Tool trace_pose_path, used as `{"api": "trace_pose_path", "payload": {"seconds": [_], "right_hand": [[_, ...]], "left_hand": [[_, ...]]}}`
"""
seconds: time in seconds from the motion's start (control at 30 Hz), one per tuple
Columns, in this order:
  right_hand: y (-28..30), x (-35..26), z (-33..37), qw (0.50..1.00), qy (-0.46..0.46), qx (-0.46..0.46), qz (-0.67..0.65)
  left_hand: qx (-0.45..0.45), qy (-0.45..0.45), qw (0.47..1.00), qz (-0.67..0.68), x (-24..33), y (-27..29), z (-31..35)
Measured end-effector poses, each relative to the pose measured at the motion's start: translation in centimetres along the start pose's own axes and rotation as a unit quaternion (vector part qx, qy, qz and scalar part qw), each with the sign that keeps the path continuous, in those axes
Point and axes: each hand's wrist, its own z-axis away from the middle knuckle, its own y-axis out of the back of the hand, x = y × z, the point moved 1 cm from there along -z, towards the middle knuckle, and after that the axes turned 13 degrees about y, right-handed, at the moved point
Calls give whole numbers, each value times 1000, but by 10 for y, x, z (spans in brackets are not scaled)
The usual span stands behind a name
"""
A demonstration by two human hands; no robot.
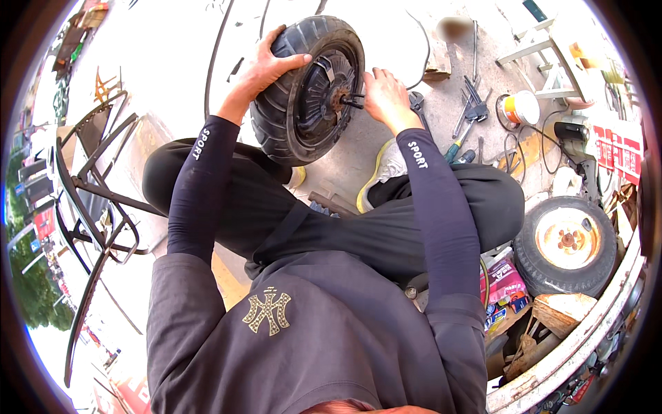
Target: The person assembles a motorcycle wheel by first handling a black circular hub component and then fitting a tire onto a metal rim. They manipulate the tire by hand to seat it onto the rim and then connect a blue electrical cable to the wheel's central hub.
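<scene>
Black wheel (308, 90) with a chunky tread is up in front of the crossed legs, leaning a bit, hub side facing right, and I can't tell if its bottom edge is on the floor or against the leg. Left hand (269, 67) has the tyre, fingers over the tread and thumb stretched out toward the sidewall. Right hand (387, 95) is just beside the dark axle end (352, 101) poking out of the hub, fingers up near the tyre's edge, but can't tell if it's actually gripping anything. Off to the right on the floor there's a pile of tools (476, 110), then an orange-and-white roll (522, 109) near a small pale stool (545, 55). Lower down on that side sits a second wheel (567, 238) with a rusty rim, and way over left is a dark metal chair frame (86, 185)
</scene>
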Motion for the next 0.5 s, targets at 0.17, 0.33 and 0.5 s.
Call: {"api": "trace_pose_path", "payload": {"seconds": [0.17,0.33,0.5], "right_hand": [[-26,50,3,918,-118,-332,-185],[-16,34,21,918,-113,-215,-312],[-8,23,24,953,-102,-183,-218]], "left_hand": [[60,4,998,-14,-6,-7,19],[46,22,998,-21,10,-9,25],[63,-2,997,-48,14,-21,25]]}}
